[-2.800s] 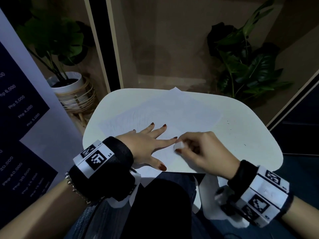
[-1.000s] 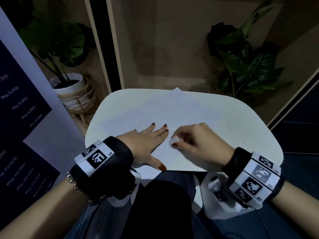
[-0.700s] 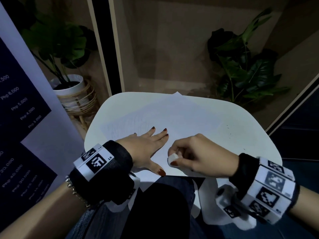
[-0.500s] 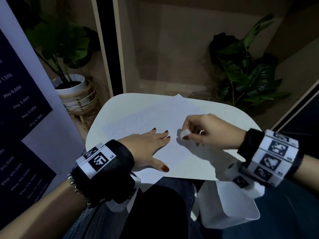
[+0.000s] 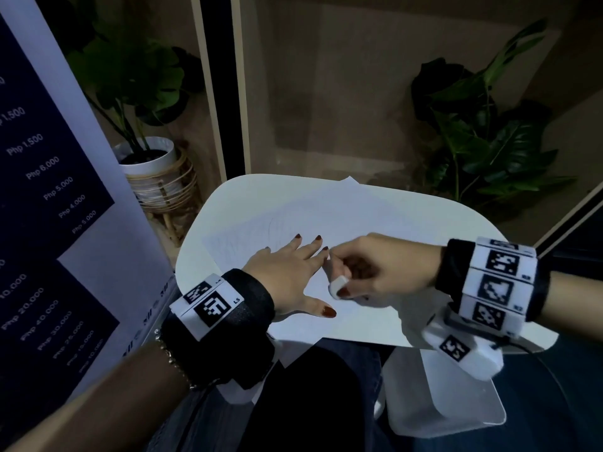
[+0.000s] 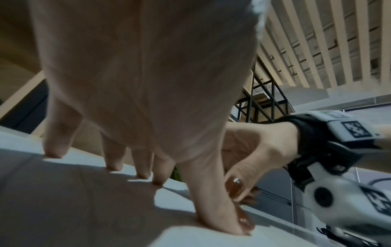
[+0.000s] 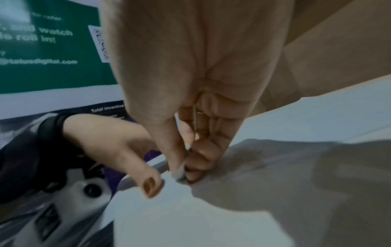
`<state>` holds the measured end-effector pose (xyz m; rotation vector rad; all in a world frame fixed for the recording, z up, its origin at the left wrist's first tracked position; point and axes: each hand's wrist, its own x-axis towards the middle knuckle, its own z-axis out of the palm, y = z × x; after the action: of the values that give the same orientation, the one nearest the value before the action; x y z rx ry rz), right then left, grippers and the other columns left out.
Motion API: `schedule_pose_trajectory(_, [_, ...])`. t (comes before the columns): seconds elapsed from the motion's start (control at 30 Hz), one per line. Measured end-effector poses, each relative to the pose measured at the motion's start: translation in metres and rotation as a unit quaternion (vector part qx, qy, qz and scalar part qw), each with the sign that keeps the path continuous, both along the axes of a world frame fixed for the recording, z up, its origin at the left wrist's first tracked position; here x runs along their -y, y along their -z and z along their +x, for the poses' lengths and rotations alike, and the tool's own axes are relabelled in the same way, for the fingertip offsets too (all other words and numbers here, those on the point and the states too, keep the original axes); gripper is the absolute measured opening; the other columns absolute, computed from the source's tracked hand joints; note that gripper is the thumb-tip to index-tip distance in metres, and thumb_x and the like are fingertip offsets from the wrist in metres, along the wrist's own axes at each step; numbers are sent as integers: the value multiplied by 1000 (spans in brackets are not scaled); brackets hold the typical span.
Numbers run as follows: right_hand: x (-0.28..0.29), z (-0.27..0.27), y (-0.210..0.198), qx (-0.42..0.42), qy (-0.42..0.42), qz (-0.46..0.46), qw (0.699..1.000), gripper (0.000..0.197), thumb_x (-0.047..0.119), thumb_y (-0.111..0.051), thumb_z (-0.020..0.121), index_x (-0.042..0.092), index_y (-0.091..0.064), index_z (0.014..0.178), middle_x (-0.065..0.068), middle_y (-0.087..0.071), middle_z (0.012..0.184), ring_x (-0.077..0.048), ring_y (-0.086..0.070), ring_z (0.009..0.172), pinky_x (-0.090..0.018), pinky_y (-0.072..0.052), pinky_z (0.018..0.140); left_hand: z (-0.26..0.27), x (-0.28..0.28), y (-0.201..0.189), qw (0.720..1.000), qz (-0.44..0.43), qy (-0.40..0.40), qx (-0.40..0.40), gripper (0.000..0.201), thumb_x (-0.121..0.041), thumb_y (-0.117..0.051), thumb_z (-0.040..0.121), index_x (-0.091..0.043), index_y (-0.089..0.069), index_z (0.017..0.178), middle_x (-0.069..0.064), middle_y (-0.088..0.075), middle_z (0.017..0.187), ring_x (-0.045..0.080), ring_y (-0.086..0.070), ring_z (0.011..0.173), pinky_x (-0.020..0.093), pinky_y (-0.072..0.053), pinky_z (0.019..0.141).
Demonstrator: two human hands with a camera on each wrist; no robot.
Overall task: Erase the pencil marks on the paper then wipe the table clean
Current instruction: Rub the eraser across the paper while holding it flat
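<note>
A white sheet of paper [image 5: 287, 230] lies on the small white bench [image 5: 440, 223], turned so that one corner reaches the far edge and another hangs over the near edge toward the person's lap. Faint pencil marks [image 5: 261, 230] show on the left half of the sheet, just beyond the fingertips of the left hand. The left hand [image 5: 287, 272] lies flat on the paper near the bench's near-left corner, its grip spread, fingers straight and fanned, thumb stretched out toward the near edge; the left wrist view shows the fingertips [image 6: 52, 150] and thumb pressing down on the sheet. The right hand [image 5: 381, 272] sits just beside it to the right, above the near part of the paper, its grip pinching a small white eraser [image 5: 337, 284] between thumb and curled fingers. In the right wrist view the eraser [image 7: 180, 173] is down at the paper's surface, close to the left thumb, though blur hides whether it actually touches the sheet. Both wrists carry black bands with white marker blocks. A few dark specks lie on the bare bench toward its right edge, too small to make out. Beyond the bench stand a potted plant [image 5: 146, 93] in a white pot on the left and a leafy dark plant [image 5: 483, 132] on the right, and a printed banner [image 5: 39, 190] with price lines rises along the left side.
</note>
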<state>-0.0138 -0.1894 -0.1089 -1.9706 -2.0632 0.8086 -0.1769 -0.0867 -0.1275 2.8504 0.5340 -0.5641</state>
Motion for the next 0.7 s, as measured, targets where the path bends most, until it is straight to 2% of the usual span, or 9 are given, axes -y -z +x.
schedule_pose_trajectory(0.13, [-16,19,-4,128,64,77,987,16,25,-68,91,18,-54,85,13,-57,68,-3,-52,66,-26,-38,67,1,0,0,1000,7,8,-10,101,-72,-46,86,-26,9,157,-12,19,162,15,14,150,50,-13,119])
schedule_pose_trajectory(0.2, [-14,14,-4,110,33,48,992,17,24,-69,90,18,-54,84,10,-60,70,-6,-54,67,-28,-42,67,1,-1,0,1000,4,7,-5,101,-72,-47,85,-26,8,157,-12,18,162,15,14,150,51,-14,119])
schedule_pose_trajectory(0.3, [-5,0,-7,27,-32,-37,998,13,19,-72,88,16,-59,86,12,-62,72,-4,-56,65,-18,-45,67,0,-1,0,1000,-3,5,-2,99,-72,-48,85,-29,4,157,-12,18,162,15,13,150,51,-13,118])
schedule_pose_trajectory(0.37, [-9,5,-8,52,-25,-22,998,11,20,-72,88,17,-60,87,14,-62,72,-2,-56,65,-15,-42,65,0,-1,0,1000,3,9,-11,100,-72,-47,86,-27,7,157,-12,19,162,15,15,150,51,-12,119])
schedule_pose_trajectory(0.43, [-16,15,-8,111,7,27,993,13,24,-71,89,20,-59,85,17,-60,69,0,-55,66,-16,-38,64,0,-1,-1,1000,7,10,-20,100,-72,-45,86,-25,10,156,-11,22,161,15,16,150,51,-11,119])
schedule_pose_trajectory(0.5, [-18,17,-7,126,20,45,991,16,24,-70,90,22,-56,83,19,-59,65,2,-54,65,-16,-36,62,1,-1,-1,1000,4,9,-24,101,-72,-45,86,-26,12,156,-12,22,161,16,17,150,51,-10,120])
schedule_pose_trajectory(0.57, [-15,12,-9,61,-16,-19,998,15,17,-70,90,18,-56,84,15,-63,69,1,-55,61,-13,-39,62,1,-2,-1,1000,-1,10,-23,101,-71,-46,86,-27,11,156,-12,22,161,15,17,149,51,-9,120])
schedule_pose_trajectory(0.63, [-10,4,-14,-32,-58,-126,990,12,8,-68,90,10,-57,89,-3,-65,73,-9,-58,57,-17,-46,60,1,-3,0,1000,-7,10,-21,100,-71,-48,86,-28,10,156,-13,21,161,14,17,149,51,-8,119])
schedule_pose_trajectory(0.7, [-14,6,-18,-9,-66,-131,989,11,7,-69,89,11,-59,88,-4,-65,74,-12,-59,58,-20,-47,62,0,-3,0,1000,-7,12,-20,100,-71,-47,86,-28,9,157,-13,22,161,14,18,149,52,-8,119])
